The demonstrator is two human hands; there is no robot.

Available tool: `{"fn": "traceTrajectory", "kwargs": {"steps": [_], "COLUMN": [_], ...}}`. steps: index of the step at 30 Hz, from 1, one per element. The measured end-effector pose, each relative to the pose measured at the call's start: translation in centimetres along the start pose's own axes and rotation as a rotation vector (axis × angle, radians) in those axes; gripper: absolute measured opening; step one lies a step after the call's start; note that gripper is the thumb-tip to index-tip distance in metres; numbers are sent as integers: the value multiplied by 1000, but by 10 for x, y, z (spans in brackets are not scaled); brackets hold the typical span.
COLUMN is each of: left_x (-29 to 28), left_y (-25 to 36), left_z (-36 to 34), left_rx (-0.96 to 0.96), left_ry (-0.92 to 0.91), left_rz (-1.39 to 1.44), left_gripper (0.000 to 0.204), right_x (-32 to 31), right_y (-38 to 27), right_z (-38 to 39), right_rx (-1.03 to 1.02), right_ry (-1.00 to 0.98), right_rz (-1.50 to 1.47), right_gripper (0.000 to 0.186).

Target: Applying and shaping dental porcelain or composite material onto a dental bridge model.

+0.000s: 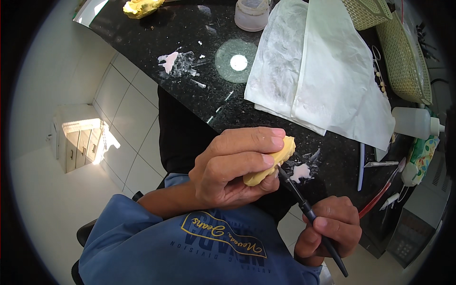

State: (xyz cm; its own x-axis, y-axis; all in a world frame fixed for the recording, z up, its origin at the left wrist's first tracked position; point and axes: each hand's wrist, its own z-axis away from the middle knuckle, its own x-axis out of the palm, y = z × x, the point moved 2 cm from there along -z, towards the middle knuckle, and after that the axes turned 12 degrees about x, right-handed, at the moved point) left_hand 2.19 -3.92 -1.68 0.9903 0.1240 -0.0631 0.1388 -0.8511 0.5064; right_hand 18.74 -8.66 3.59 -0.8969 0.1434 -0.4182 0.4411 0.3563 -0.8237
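My left hand (228, 171) is closed around a yellow plaster piece (270, 167), ridged along its edge like a dental cast. The fingers lie over its top and the thumb is below. In my right hand (335, 225) a slim black brush-like tool (300, 197) is pinched between thumb and fingers. Its thin end meets the lower right side of the yellow piece; whether it has bristles cannot be made out. Just right of that end, a pale pink patch of paste or powder (300, 173) lies on the black speckled tabletop (228, 111).
White cloths or paper sheets (327, 71) cover the table's middle. Around them are a clear jar (251, 16), another yellow piece (141, 7), a second pink patch (169, 61), woven baskets (403, 61), a white bottle (413, 122) and slim tools (380, 164). The tabletop's left edge runs diagonally above tiled floor.
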Motion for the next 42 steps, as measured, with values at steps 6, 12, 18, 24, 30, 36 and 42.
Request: {"fn": "traceTrajectory", "kwargs": {"steps": [6,12,18,24,30,36,42], "left_x": [1,2,2,1,1,-1,0], "left_y": [-1,-1,0,0,0,0,1], "left_z": [0,-1,-1,-1,0,-2,-3], "left_rx": [13,19,6,7,4,1,-21], "left_ry": [15,19,36,38,39,11,4], "left_rz": [-4,-13,-9,-7,-11,0,12], "left_gripper": [29,29,29,30,31,32,33], "right_x": [-3,-3,-1,-1,-3,-3,-2], "right_y": [2,4,3,3,5,4,7], "right_z": [-1,-1,0,0,0,-2,2], "right_rx": [-15,-34,-32,-20,-23,-45,-64], "right_ry": [-29,-49,-2,-5,-1,-30,6], "right_rz": [-29,-33,-33,-63,-84,-51,-139], "right_gripper": [19,19,19,19,19,20,20]}}
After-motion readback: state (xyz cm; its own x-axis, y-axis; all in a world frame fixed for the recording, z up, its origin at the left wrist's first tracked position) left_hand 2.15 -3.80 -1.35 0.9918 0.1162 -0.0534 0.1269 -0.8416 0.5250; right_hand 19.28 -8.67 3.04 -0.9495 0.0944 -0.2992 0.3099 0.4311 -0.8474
